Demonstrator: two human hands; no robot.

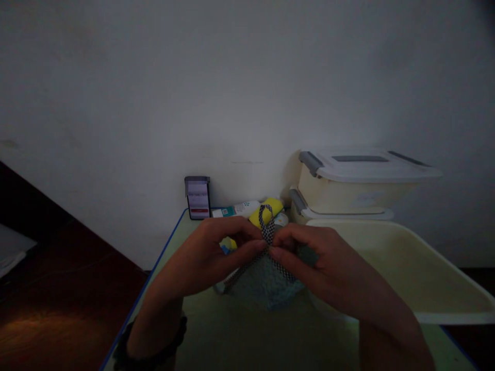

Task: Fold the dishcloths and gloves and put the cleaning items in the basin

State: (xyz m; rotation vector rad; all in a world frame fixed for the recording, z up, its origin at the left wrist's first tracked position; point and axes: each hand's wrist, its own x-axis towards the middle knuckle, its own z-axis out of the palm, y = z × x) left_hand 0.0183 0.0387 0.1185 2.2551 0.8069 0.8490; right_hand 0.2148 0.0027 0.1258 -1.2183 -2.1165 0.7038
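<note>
My left hand [209, 255] and my right hand [325, 263] meet above a small table [240, 340], fingers pinched together on a black-and-white checkered ribbon [266, 226]. A loop of the ribbon stands up between the fingertips. Its ends run down across a pale blue-green bundle [266, 286] lying on the table under both hands. The scene is dim.
A phone [198, 197] leans on the white wall at the table's back. Beside it lie a white-and-teal tube [235, 209] and a yellow item [270, 207]. Two cream lidded boxes [348, 185] are stacked at back right, with an open cream tub [410, 268] in front. Dark floor lies left.
</note>
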